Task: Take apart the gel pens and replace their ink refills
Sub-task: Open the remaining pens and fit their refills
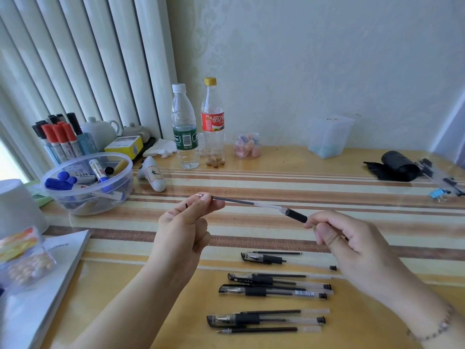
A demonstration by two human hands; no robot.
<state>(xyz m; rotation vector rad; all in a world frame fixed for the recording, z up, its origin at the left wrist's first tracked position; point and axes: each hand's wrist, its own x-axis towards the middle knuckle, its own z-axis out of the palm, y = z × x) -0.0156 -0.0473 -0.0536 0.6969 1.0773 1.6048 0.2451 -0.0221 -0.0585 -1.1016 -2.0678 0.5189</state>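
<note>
Pinching refill (234,200) tip: left hand (185,222) | right hand (344,238) gripped barrel (297,215) | refill partly inside barrel | pens (273,290) lay on table (352,177)

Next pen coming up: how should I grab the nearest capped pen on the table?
Pinch the nearest capped pen from above at its black rubber grip sleeve, left of middle. It lies flat, left to right, with loose refills close alongside, so a top-down pinch avoids them.
</note>
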